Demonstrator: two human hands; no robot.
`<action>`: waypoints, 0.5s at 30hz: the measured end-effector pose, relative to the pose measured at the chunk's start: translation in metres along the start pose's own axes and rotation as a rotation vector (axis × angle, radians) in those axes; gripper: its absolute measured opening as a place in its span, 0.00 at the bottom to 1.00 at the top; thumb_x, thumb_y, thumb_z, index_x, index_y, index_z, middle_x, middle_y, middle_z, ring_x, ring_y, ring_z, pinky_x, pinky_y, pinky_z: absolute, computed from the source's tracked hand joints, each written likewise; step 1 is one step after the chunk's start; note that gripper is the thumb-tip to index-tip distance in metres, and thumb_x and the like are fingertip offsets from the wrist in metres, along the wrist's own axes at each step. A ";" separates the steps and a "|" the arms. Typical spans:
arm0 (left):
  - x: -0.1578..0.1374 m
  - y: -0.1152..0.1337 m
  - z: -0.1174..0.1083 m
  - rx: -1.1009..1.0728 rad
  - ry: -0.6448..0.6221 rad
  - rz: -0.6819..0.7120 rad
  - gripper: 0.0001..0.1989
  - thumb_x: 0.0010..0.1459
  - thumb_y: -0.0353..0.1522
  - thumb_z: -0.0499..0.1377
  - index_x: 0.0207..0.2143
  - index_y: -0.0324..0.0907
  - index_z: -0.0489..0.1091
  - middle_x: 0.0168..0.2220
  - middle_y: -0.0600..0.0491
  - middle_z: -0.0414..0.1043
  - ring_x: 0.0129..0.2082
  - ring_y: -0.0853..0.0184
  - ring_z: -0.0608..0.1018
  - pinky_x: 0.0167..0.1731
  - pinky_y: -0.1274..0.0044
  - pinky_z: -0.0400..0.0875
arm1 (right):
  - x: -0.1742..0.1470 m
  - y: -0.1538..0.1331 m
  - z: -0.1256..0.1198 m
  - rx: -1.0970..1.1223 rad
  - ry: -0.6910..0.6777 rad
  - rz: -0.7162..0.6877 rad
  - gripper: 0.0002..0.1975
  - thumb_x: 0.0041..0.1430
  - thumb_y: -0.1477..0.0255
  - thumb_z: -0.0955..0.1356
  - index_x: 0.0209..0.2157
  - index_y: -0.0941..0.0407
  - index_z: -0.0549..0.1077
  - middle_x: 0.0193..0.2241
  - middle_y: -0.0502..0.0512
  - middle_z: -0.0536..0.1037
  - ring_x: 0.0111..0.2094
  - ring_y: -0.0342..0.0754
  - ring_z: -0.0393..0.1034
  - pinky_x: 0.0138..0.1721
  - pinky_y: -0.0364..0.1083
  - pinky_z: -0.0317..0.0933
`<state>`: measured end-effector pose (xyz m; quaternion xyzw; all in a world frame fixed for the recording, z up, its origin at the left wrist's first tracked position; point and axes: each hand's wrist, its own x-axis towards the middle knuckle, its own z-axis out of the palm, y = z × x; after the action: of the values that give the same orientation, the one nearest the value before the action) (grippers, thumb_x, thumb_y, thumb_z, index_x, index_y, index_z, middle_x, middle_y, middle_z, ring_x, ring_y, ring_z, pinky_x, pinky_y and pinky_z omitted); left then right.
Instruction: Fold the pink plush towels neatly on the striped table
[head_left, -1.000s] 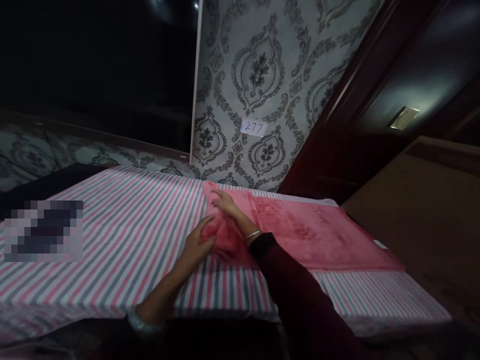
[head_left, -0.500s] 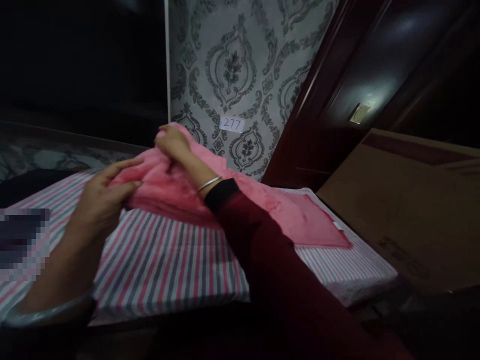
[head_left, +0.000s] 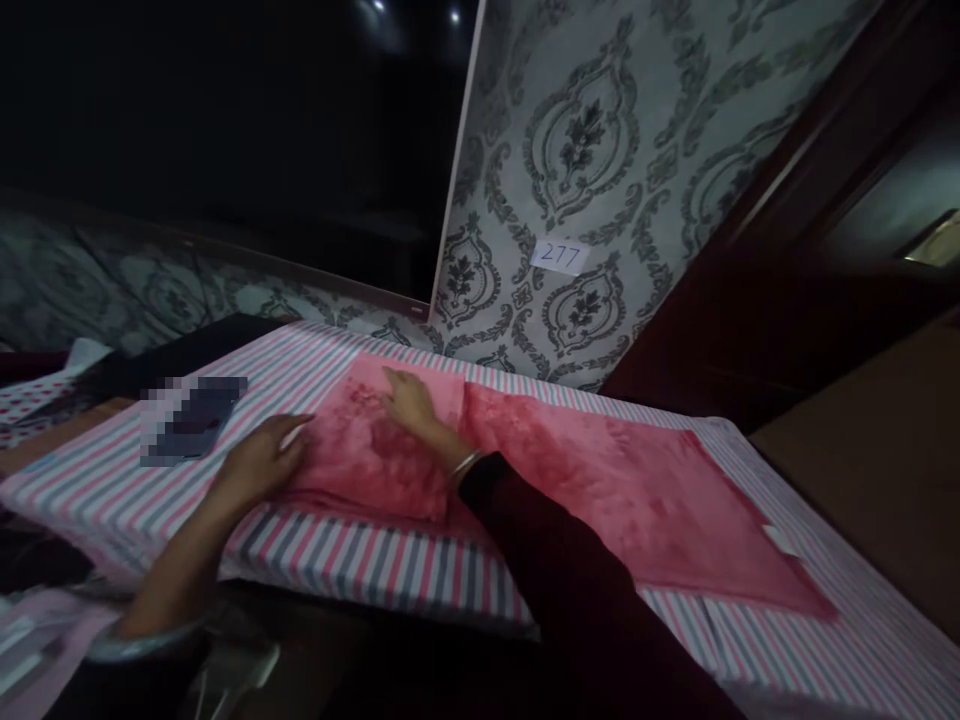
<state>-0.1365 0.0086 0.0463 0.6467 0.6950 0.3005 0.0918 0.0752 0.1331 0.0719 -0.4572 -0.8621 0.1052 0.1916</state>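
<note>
A pink plush cloth, like a towel, lies lengthwise on the striped cover. Its left part is folded over onto itself, with a fold edge near the middle. My right hand rests flat on the folded part with its fingers stretched out. At the cloth's left edge is my left hand, its thumb and fingers apart and touching or nearly touching the edge. A white tag shows at the right end of the cloth.
The striped cover drapes over the table's front edge. A blurred-out dark flat object lies left of the cloth. Behind stand a large dark screen and a patterned wall with a paper marked 277. A cardboard box is at right.
The left part of the cloth, bunched and lifted in my hands before, now lies down flat. Both hands have lowered and loosened. The view has swung to the left.
</note>
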 end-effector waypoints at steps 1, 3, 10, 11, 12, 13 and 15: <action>0.009 0.012 0.003 0.049 -0.010 0.077 0.33 0.59 0.49 0.47 0.58 0.42 0.74 0.58 0.43 0.75 0.59 0.51 0.75 0.61 0.62 0.66 | -0.008 0.007 -0.002 -0.027 0.003 0.047 0.31 0.72 0.60 0.64 0.71 0.56 0.58 0.69 0.67 0.62 0.69 0.60 0.54 0.68 0.62 0.51; 0.022 0.038 0.018 0.146 -0.064 0.187 0.32 0.61 0.46 0.48 0.63 0.44 0.70 0.65 0.43 0.68 0.68 0.51 0.66 0.66 0.58 0.58 | -0.026 0.024 -0.004 -0.081 0.006 0.129 0.35 0.71 0.57 0.64 0.73 0.55 0.52 0.73 0.66 0.51 0.74 0.62 0.42 0.70 0.65 0.41; 0.021 0.058 0.086 0.366 -0.263 0.218 0.37 0.63 0.50 0.55 0.71 0.46 0.60 0.74 0.38 0.48 0.74 0.37 0.49 0.65 0.39 0.41 | -0.066 0.070 0.009 -0.078 -0.141 0.240 0.35 0.72 0.51 0.60 0.73 0.53 0.55 0.74 0.63 0.49 0.74 0.64 0.39 0.70 0.66 0.43; 0.020 0.055 0.088 0.374 -0.262 0.224 0.37 0.64 0.50 0.55 0.71 0.47 0.60 0.75 0.38 0.47 0.74 0.37 0.48 0.65 0.39 0.41 | -0.066 0.071 0.009 -0.074 -0.143 0.244 0.35 0.72 0.51 0.60 0.73 0.53 0.54 0.75 0.63 0.48 0.75 0.63 0.39 0.70 0.66 0.43; 0.021 0.052 0.088 0.382 -0.261 0.227 0.37 0.64 0.50 0.55 0.71 0.47 0.59 0.75 0.38 0.47 0.74 0.37 0.48 0.65 0.39 0.41 | -0.065 0.071 0.008 -0.071 -0.145 0.245 0.35 0.73 0.52 0.60 0.73 0.54 0.54 0.75 0.63 0.48 0.75 0.62 0.38 0.70 0.66 0.42; 0.022 0.050 0.087 0.386 -0.257 0.235 0.37 0.65 0.49 0.55 0.72 0.46 0.58 0.75 0.38 0.47 0.74 0.37 0.48 0.65 0.39 0.42 | -0.065 0.071 0.006 -0.063 -0.153 0.240 0.34 0.73 0.53 0.60 0.73 0.54 0.54 0.75 0.63 0.48 0.75 0.61 0.38 0.71 0.66 0.42; 0.024 0.050 0.084 0.389 -0.244 0.250 0.36 0.65 0.48 0.55 0.72 0.45 0.59 0.74 0.38 0.49 0.73 0.36 0.50 0.65 0.40 0.43 | -0.068 0.073 0.000 -0.019 -0.179 0.197 0.32 0.73 0.57 0.61 0.72 0.56 0.56 0.74 0.64 0.50 0.75 0.59 0.40 0.71 0.64 0.44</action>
<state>-0.0544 0.0559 0.0120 0.7644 0.6383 0.0900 0.0111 0.1643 0.1172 0.0302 -0.5304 -0.8275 0.1555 0.0983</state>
